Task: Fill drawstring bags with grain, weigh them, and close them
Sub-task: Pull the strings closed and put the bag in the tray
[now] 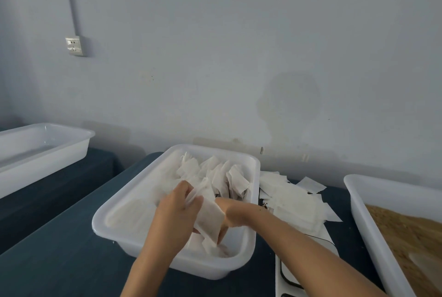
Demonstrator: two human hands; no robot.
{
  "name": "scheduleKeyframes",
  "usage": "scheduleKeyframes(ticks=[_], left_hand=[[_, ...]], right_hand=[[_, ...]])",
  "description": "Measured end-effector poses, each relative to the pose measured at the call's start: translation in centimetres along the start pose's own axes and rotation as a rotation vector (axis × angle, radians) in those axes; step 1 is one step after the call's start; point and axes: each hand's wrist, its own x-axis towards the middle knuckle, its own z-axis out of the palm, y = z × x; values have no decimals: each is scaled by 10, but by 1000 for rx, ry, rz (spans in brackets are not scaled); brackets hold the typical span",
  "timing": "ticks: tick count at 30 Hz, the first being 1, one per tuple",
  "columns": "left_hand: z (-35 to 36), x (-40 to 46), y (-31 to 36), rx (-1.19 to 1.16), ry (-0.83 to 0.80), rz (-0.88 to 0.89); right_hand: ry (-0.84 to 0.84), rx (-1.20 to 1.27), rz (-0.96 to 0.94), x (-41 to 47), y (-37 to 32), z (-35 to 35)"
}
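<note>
Dark blue tabletop (59, 248): both hands over white plastic tub (107, 220). Left hand (177, 210) pinches small white fabric bag (210, 217); right hand (229, 215) grips its lower edge. Best to cinch drawstring evenly, keeping neck upright.

Dark blue desk (59, 260) carries three white tubs (107, 222), loose flat bags (291, 198), and a scale (287, 270).

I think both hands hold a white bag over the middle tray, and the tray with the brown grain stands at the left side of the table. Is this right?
Not fully. The head view shows the tray with the brown grain at the right side, not the left; the tray on the left holds no grain. The rest stands: the left hand and right hand hold a white bag over the middle tray.
</note>
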Motion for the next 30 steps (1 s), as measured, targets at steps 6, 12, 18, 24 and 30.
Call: scheduleKeyframes(ticks=[6, 12, 18, 24, 30], left_hand=[[30, 1, -11, 256, -216, -7], [59, 12, -10, 421, -452, -7], [71, 34, -19, 541, -688, -178], [62, 52, -23, 733, -614, 39], [63, 66, 10, 625, -208, 120]], right_hand=[[-61, 79, -29, -2, -6, -11], [-115, 152, -12, 2, -2, -15], [2, 171, -98, -3, -1, -20], [637, 378, -193, -36, 29, -55], [788, -111, 286, -73, 119, -83]])
